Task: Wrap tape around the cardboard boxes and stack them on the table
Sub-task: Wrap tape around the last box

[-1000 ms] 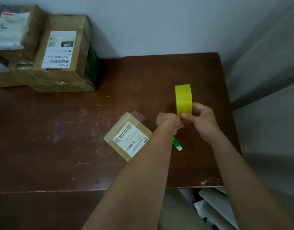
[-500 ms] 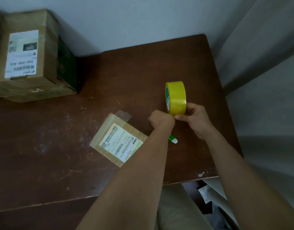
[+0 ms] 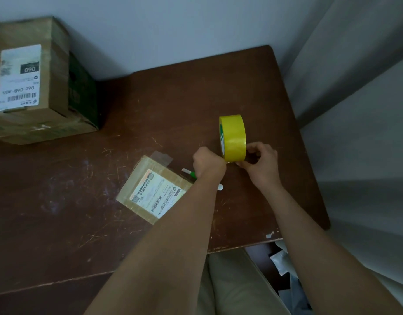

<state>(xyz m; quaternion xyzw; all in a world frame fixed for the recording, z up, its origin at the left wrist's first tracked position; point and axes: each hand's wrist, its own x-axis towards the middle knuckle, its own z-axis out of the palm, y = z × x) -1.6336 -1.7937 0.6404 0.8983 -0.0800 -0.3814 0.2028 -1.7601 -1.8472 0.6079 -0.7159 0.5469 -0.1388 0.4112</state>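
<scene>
Head view: a yellow tape roll (image 3: 233, 137) stands on its edge on the brown desk (image 3: 173, 105). The left hand (image 3: 208, 161) is curled at the roll's bottom edge, but what its fingers hold is hidden. The right hand (image 3: 260, 163) pinches at the roll's near bottom edge. A small flat box (image 3: 154, 189) with a white label lies just left of the left arm. A green and white knife (image 3: 191, 173) peeks out under that arm. Bigger boxes (image 3: 34, 87) sit stacked at the desk's far left corner.
</scene>
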